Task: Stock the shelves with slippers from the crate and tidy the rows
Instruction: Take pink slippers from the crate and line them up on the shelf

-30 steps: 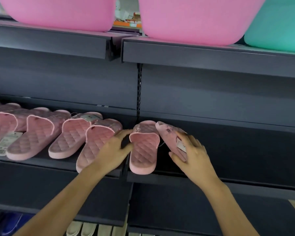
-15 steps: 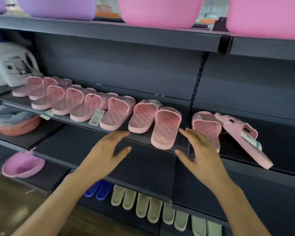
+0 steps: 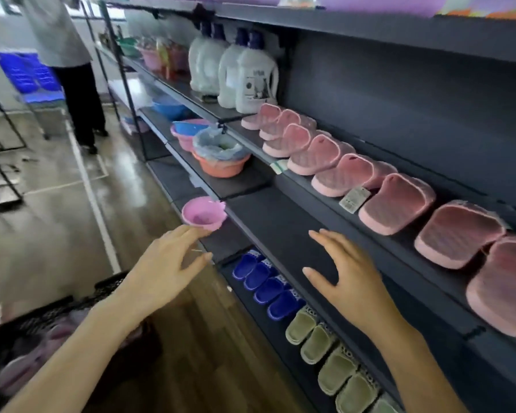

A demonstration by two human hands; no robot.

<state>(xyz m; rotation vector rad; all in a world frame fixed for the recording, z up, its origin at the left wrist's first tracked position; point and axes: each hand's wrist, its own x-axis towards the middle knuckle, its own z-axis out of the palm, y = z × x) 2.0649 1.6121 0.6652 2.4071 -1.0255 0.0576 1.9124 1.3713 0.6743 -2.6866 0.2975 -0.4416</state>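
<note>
A row of pink quilted slippers (image 3: 396, 204) lies along the dark shelf (image 3: 310, 189), running from the upper middle to the right edge. A black crate (image 3: 57, 314) with pale pink slippers (image 3: 18, 368) inside stands on the floor at the lower left. My left hand (image 3: 164, 266) hovers with fingers spread and holds nothing, above the crate's far side. My right hand (image 3: 349, 278) is also spread and holds nothing, in front of the lower shelf edge, clear of the pink row.
Blue slippers (image 3: 265, 281) and pale green slippers (image 3: 325, 347) fill the bottom shelf. A pink basin (image 3: 203, 214), an orange basin (image 3: 224, 162) and white detergent jugs (image 3: 251, 81) sit further left. A person (image 3: 69, 55) stands in the aisle by blue crates (image 3: 27, 73).
Both hands let go of the pink slippers and drew back from the shelf. My view swung left and down, bringing the aisle, the crate and the bottom shelf into sight.
</note>
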